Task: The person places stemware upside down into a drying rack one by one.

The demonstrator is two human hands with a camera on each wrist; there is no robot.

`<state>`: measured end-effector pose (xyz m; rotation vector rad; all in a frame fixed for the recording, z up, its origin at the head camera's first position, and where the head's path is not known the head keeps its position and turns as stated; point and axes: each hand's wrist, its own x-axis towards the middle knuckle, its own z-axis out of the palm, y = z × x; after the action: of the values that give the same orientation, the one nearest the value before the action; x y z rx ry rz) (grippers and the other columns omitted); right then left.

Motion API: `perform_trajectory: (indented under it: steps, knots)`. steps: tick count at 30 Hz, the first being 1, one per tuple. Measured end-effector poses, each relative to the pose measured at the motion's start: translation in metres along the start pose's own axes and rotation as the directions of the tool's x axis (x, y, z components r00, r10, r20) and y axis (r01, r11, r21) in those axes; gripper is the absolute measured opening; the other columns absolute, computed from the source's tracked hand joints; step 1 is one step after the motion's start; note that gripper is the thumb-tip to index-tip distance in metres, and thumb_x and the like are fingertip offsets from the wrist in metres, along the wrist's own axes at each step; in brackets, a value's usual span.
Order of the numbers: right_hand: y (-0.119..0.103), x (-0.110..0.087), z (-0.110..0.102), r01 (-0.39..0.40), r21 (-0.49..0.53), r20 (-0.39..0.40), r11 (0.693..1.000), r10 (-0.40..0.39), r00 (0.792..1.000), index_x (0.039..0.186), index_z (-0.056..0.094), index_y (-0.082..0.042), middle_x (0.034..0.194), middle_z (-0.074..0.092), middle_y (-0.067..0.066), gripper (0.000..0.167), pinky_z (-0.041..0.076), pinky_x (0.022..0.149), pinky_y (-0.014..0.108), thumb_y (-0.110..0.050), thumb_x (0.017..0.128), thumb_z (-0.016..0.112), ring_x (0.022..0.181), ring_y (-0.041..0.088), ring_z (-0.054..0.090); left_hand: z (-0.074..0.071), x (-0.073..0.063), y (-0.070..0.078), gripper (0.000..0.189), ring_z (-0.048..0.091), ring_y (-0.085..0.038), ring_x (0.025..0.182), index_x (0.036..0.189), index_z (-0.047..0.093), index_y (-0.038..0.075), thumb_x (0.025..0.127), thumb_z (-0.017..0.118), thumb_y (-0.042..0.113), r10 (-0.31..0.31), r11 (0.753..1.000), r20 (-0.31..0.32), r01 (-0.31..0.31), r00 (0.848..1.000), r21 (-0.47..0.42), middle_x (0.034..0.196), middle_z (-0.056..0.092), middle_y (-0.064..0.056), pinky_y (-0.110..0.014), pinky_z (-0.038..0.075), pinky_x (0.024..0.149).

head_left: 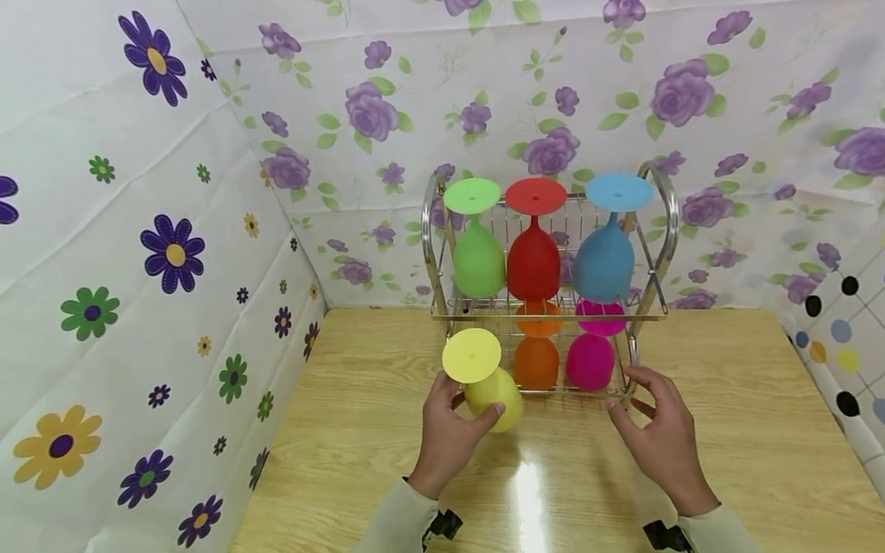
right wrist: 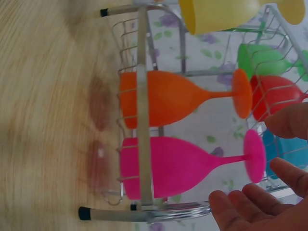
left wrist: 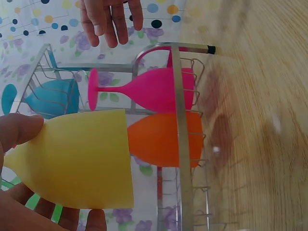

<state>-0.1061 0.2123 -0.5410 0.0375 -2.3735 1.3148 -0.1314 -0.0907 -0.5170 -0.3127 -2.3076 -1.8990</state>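
Note:
My left hand [head_left: 449,435] grips a yellow goblet [head_left: 500,397] by its bowl, upside down with the foot on top. The goblet is in front of the lower left part of a two-tier metal wire rack [head_left: 550,313]. In the left wrist view, thumb and fingers curl round the yellow bowl [left wrist: 82,161]. My right hand [head_left: 663,440] is beside the rack's lower right side, fingers spread and holding nothing; whether it touches the frame I cannot tell. Upside down on the lower tier stand an orange goblet [right wrist: 168,98] and a pink goblet [right wrist: 173,166].
On the upper tier, also inverted, are a green goblet [head_left: 479,262], a red goblet [head_left: 534,259] and a blue goblet [head_left: 604,260]. The rack stands on a wooden table [head_left: 358,381] near a flowered back sheet [head_left: 377,180]. Patterned sheets hang at both sides.

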Motion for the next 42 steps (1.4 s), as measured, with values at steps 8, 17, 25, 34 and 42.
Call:
perform_trajectory:
  steps: [8,17,25,34,42]
  knots:
    - [0.024,0.017,0.002,-0.086,-0.029,-0.032,0.996,0.085,0.996,0.142,0.060,0.000,0.137,0.059,0.020,0.047,0.055,0.091,0.009,-0.009,0.097,0.073,0.128,0.038,0.059,0.006,0.015,-0.015,0.063,0.051,-0.025,0.141,0.144,0.065,0.018,0.085,0.087,0.018,-0.006,0.992,-0.009,0.007,1.000,0.128,0.148,0.054,-0.002,-0.054,0.052,0.110]
    - [0.057,0.036,0.017,-0.123,-0.110,-0.136,0.986,0.108,0.985,0.142,0.064,-0.003,0.137,0.059,0.023,0.045,0.059,0.092,0.057,-0.011,0.098,0.074,0.123,0.041,0.061,0.013,0.031,-0.037,0.066,0.054,-0.030,0.137,0.147,0.062,0.013,0.086,0.086,0.021,-0.032,0.982,-0.015,0.034,0.999,0.185,0.150,0.053,-0.008,-0.053,0.055,0.104]
    - [0.074,0.039,0.027,-0.113,-0.110,-0.189,0.987,0.091,0.978,0.143,0.066,-0.008,0.125,0.067,0.018,0.045,0.063,0.083,0.036,-0.011,0.098,0.075,0.110,0.035,0.072,0.017,0.045,-0.044,0.069,0.054,-0.031,0.137,0.150,0.059,0.014,0.087,0.086,0.021,-0.071,0.978,-0.045,0.078,0.996,0.193,0.151,0.052,-0.009,-0.054,0.054,0.105]
    - [0.075,0.039,0.028,-0.110,-0.130,-0.213,0.985,0.080,0.974,0.143,0.067,-0.011,0.116,0.075,0.014,0.045,0.063,0.081,0.044,-0.013,0.099,0.075,0.100,0.029,0.074,0.019,0.058,-0.044,0.066,0.058,-0.033,0.131,0.149,0.059,0.012,0.089,0.085,0.024,-0.080,0.967,-0.060,0.092,0.995,0.238,0.149,0.055,-0.009,-0.054,0.058,0.100]
    - [0.075,0.038,0.027,-0.127,-0.123,-0.206,0.984,0.100,0.974,0.144,0.067,-0.014,0.110,0.076,0.013,0.047,0.063,0.076,0.019,-0.013,0.098,0.076,0.096,0.026,0.074,0.022,0.071,-0.048,0.067,0.059,-0.033,0.132,0.152,0.056,0.015,0.092,0.083,0.026,-0.084,0.958,-0.068,0.099,0.994,0.268,0.150,0.057,-0.009,-0.053,0.060,0.098]
